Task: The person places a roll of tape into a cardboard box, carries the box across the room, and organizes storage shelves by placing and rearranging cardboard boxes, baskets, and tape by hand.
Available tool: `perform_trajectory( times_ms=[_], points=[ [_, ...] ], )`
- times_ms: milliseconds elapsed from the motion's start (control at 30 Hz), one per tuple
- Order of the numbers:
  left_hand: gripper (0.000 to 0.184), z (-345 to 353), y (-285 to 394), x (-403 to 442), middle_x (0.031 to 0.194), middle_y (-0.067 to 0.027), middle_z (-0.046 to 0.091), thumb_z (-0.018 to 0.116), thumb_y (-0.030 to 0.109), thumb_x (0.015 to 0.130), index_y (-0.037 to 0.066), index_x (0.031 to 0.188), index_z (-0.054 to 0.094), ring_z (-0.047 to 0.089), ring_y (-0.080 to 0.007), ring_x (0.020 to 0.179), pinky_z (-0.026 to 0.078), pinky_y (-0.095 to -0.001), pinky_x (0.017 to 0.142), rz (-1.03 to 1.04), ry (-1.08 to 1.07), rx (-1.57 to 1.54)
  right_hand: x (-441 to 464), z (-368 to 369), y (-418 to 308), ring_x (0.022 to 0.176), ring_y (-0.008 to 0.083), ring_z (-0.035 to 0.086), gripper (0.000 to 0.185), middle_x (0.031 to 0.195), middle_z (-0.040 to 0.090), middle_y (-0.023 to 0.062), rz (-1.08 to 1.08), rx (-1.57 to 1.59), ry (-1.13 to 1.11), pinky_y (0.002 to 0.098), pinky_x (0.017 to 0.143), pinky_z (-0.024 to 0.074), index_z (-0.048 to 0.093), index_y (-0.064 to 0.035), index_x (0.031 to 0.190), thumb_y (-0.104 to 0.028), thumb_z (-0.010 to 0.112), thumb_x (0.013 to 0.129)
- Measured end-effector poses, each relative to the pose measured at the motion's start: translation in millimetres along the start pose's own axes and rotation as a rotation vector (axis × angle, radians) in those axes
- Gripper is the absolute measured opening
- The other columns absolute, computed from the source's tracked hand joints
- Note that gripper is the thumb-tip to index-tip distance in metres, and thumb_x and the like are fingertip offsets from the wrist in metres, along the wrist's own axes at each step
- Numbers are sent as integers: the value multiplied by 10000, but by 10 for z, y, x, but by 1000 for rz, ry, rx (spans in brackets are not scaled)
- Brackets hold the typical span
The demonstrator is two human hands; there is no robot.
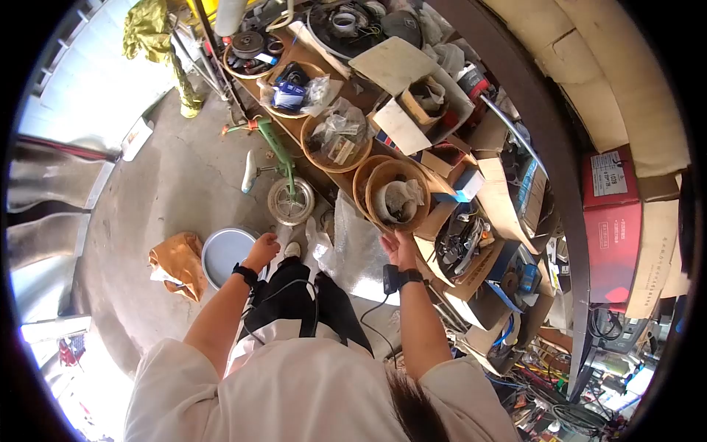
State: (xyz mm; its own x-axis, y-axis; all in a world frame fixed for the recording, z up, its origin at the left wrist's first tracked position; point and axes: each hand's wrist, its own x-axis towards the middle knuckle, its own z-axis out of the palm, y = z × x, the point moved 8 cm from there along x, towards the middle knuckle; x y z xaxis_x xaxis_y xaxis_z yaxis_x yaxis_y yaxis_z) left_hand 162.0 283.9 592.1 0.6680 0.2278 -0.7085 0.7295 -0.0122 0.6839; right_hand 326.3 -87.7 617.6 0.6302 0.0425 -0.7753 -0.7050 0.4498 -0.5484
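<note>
My right hand [401, 252] is at the near rim of a round brown tub [421, 200], its fingers curled against the edge. A white container [384, 197] with dark bits and clear plastic lies inside that tub. Another brown tub [360, 184] sits partly beneath and behind it. My left hand [263, 252] hangs over the floor with loosely bent fingers and nothing visible in them. Beside it is a round grey-blue basin or stool top [224, 258], partly hidden by my forearm. Both wrists wear black bands.
Tubs of plastic-wrapped parts [340, 136] line the shelf. Open cardboard boxes [464, 247] crowd the right side, below a dark metal beam [549, 88]. A green frame with a wheel [291, 199], clear plastic sheeting [352, 236] and a brown bag [180, 261] are on the floor.
</note>
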Motion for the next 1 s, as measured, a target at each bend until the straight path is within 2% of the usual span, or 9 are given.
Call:
perform_trajectory(
  times_ms=[67, 100, 133, 233, 333, 433, 633, 833, 1000],
  points=[
    [376, -46, -196, 39, 874, -111, 617, 555, 116, 788, -34, 1128, 504, 606, -181, 754, 490, -294, 646, 14, -11, -60, -219, 112, 4, 859, 262, 576, 256, 945, 566, 153, -20, -3, 33, 422, 844, 510, 474, -24, 1061, -136, 582, 858],
    [364, -136, -305, 230, 860, -110, 618, 555, 114, 790, -33, 1120, 509, 604, -178, 744, 489, -291, 640, 287, 69, 305, -160, 111, 71, 865, 267, 574, 269, 950, 560, 160, 3, 1, 3, 421, 843, 509, 471, -17, 1066, -142, 585, 856],
    [360, -149, -406, 172, 842, -107, 619, 557, 114, 792, -32, 1118, 512, 603, -173, 731, 487, -287, 633, 278, 61, 198, -56, 47, 186, 871, 272, 572, 282, 955, 553, 166, 38, 0, -18, 421, 842, 509, 467, -11, 1070, -148, 588, 854],
    [349, -235, -445, -211, 789, -97, 621, 564, 113, 797, -29, 1112, 523, 597, -160, 692, 480, -272, 612, 81, 106, -270, -47, -64, 449, 895, 291, 566, 341, 967, 529, 198, 101, -63, -52, 424, 829, 512, 438, 33, 1082, -148, 595, 839],
    [375, -323, -796, -618, 778, -94, 620, 556, 110, 796, -36, 1139, 510, 597, -153, 690, 473, -261, 611, -29, 266, -357, -143, 107, 535, 858, 266, 580, 246, 902, 521, 135, 118, -172, -110, 413, 794, 528, 458, 15, 1047, -120, 550, 863],
    [418, -239, -1152, -1310, 952, -119, 599, 553, 109, 796, -36, 1180, 472, 604, -177, 810, 478, -267, 676, -103, 379, -525, -169, 262, 652, 874, 269, 574, 286, 969, 516, 151, 177, -346, -245, 377, 783, 523, 451, 11, 1083, -136, 555, 861],
    [444, 135, -2236, -2417, 955, -100, 587, 565, 127, 799, -26, 1201, 454, 600, -175, 832, 492, -276, 706, -267, 553, -786, -344, 333, 974, 854, 264, 579, 314, 997, 528, 158, 240, -562, -327, 350, 763, 519, 443, 2, 1104, -148, 564, 855],
    [449, 374, -3031, -3436, 981, -100, 587, 565, 131, 810, -23, 1215, 447, 602, -177, 834, 494, -278, 711, -323, 797, -996, -588, 534, 1830, 887, 274, 572, 359, 1005, 537, 165, 390, -843, -415, 332, 760, 516, 457, -34, 1147, -175, 589, 844],
    [414, 700, -3886, -4092, 1046, -126, 572, 545, 139, 866, -19, 1228, 422, 606, -220, 897, 506, -300, 766, -355, 878, -1144, -1039, 1214, 2798, 835, 268, 589, 329, 961, 569, 150, 457, -999, -551, 336, 723, 524, 492, -56, 1138, -177, 589, 848]
  ],
)
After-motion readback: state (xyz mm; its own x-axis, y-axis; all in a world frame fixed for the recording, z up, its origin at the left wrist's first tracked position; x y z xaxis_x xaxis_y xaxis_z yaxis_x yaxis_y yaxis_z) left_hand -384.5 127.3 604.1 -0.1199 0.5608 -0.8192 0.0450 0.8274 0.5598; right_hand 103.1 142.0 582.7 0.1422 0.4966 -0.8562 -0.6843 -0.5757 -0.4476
